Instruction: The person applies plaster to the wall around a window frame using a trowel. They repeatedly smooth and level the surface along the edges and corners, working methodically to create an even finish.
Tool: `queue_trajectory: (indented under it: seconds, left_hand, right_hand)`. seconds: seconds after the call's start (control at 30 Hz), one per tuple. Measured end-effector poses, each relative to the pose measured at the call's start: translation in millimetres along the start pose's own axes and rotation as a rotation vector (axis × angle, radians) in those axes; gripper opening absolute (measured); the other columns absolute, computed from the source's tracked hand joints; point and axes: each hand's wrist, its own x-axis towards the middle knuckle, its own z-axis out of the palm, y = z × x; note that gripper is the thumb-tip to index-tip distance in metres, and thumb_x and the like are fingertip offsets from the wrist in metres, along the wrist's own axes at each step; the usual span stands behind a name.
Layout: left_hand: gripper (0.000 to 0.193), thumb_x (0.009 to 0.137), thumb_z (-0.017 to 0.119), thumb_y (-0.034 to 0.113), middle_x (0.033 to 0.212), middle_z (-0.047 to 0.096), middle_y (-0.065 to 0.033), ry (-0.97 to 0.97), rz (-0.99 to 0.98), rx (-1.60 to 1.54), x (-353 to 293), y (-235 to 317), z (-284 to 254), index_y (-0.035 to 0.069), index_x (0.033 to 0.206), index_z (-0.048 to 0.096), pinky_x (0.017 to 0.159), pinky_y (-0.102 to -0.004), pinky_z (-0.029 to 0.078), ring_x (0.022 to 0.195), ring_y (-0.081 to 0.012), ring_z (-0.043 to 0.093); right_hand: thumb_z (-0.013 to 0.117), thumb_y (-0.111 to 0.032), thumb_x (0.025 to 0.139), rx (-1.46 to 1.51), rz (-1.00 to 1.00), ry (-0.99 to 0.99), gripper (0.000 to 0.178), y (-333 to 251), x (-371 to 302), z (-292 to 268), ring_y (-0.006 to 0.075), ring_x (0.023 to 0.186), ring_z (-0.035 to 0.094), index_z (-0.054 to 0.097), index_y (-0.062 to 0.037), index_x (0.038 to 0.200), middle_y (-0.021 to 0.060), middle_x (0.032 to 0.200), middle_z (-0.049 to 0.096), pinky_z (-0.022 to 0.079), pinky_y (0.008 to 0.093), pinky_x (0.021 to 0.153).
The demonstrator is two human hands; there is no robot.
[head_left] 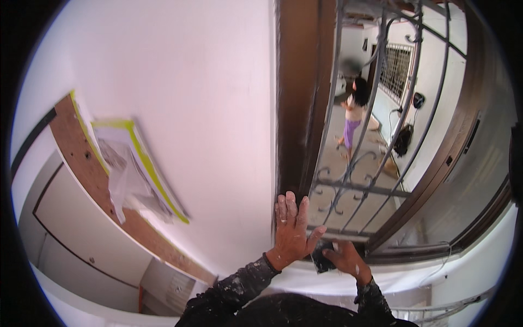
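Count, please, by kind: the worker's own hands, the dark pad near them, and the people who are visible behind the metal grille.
Own hands: 2 (left hand, right hand)
Dark pad: 1
Person behind the grille: 1
Total: 4

There are one dusty bare left hand (293, 240) and one dusty bare right hand (347, 258), so two hands. In the right grip is one flat black pad (321, 260). Above this grip are one dark curled metal grille (381, 191), one pale far grille (396, 68) and one person in purple trousers (356, 111).
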Motion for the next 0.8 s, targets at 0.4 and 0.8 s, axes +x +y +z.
queue_trajectory:
  seconds: [0.4,0.8]
  left_hand:
    - [0.071,0.107,0.046,0.043,0.16,0.022,-0.0389,0.222,0.158,-0.074,190,51,-91,-0.008,0.153,0.033,0.12,-0.0601,0.018,0.149,-0.058,0.019]
    - [0.073,0.103,0.048,0.012,0.161,0.01,-0.0413,0.255,0.264,-0.26,210,59,-122,-0.017,0.155,0.006,0.124,-0.0529,0.015,0.152,-0.0536,0.011]
  right_hand:
    - [0.072,-0.016,0.094,0.01,-0.254,0.583,0.034,-97,34,-67,0.0209,0.077,0.068,0.068,0.0045,0.12,0.0165,0.092,0.074,0.055,0.0357,0.072]
    - [0.067,-0.01,0.083,-1.254,-1.046,0.884,0.048,-300,149,-138,0.0296,0.103,0.062,0.063,0.0012,0.13,0.0173,0.125,0.066,0.052,0.0405,0.088]
